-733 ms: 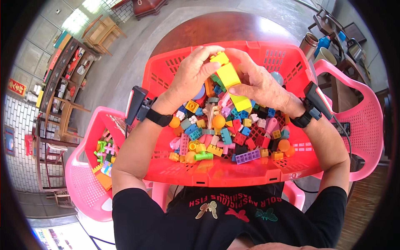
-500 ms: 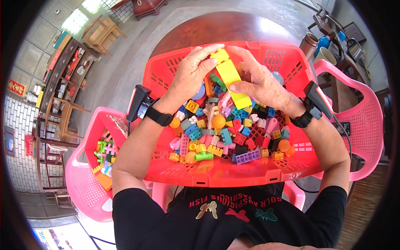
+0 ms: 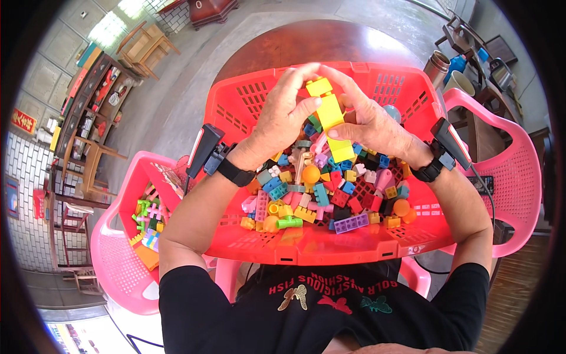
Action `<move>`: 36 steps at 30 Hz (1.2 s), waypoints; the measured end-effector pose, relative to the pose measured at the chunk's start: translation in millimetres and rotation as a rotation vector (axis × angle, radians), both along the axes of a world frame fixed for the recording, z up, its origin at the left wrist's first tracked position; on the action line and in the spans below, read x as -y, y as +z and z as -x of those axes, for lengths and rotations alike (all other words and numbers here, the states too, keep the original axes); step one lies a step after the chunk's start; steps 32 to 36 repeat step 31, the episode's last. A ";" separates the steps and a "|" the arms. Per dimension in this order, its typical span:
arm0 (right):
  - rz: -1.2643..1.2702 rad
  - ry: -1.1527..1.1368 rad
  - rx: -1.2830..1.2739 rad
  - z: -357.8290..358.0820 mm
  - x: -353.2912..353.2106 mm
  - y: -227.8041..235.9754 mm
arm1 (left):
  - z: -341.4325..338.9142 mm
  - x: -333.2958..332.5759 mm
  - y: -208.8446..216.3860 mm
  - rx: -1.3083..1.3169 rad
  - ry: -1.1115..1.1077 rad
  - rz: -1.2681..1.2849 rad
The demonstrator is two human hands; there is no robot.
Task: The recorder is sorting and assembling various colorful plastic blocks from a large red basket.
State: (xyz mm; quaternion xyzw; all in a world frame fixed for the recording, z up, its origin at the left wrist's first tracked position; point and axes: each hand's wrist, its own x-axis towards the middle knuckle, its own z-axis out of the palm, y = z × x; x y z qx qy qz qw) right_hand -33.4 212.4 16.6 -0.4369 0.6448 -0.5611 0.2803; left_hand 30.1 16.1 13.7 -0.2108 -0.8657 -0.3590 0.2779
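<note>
Above the heap of mixed toy bricks, I hold a stack of yellow toy building bricks in both hands. It slants, its far end toward the left and its near end pointing down toward the heap. My right hand is closed round its right side, with the thumb across its lower half. My left hand is closed at the far end, thumb against the left side near the top brick. Whether that brick is fully pressed onto the others, I cannot tell. Some fingertips are hidden behind the stack.
The heap fills a red slotted basket in front of me. A round wooden table stands beyond it. Pink plastic chairs flank both sides; the left one carries a red container of more bricks. A metal flask stands far right.
The yellow stack has shifted slightly right and toward me and now stands a little steeper. My left hand has moved right along with it; my right hand has hardly moved.
</note>
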 end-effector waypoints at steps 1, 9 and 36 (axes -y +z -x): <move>0.045 0.003 0.002 -1.1 -0.3 -0.7 | -1.4 -2.8 1.5 0.106 -0.081 -0.243; 0.083 -0.112 -0.214 -2.6 -0.3 5.3 | 0.2 -1.5 2.9 0.276 -0.257 -0.549; 0.153 -0.163 -0.237 -1.4 -5.0 16.5 | -8.4 -29.8 -5.5 0.269 -0.290 -0.560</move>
